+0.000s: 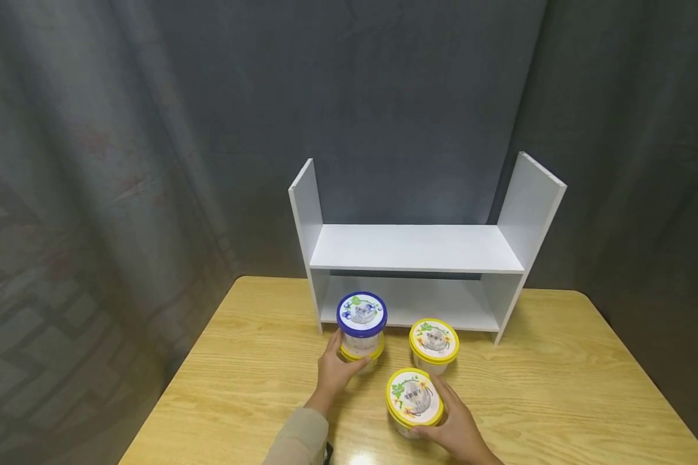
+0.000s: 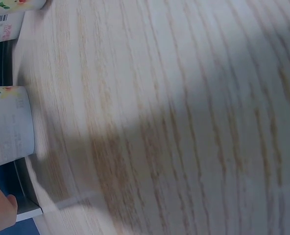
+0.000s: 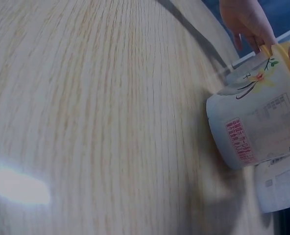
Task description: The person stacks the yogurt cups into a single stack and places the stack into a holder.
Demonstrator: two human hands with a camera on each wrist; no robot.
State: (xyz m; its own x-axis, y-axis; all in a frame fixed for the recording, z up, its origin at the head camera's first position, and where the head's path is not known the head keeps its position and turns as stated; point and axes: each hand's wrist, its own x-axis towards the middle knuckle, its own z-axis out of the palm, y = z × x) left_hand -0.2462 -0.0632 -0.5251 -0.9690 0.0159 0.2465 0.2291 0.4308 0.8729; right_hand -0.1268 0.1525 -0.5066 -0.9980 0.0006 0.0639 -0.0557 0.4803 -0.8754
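In the head view my left hand point(image 1: 333, 373) grips a white tub with a blue lid point(image 1: 362, 314) from its left and front side. That tub stands over another with a yellow lid point(image 1: 378, 352), mostly hidden below it. My right hand point(image 1: 456, 423) holds a yellow-lidded tub point(image 1: 414, 397) by its right side, thumb at the front and fingers behind. Its printed wall, with a flower and pink text, shows in the right wrist view as a white tub point(image 3: 253, 117). Just behind it is a further yellow-lidded tub point(image 1: 434, 340), which neither hand touches.
A white two-level shelf point(image 1: 415, 248) with tall side panels stands at the back of the wooden table point(image 1: 256, 361). The tubs are in front of its lower level. Grey curtains point(image 1: 384, 97) hang behind and at both sides.
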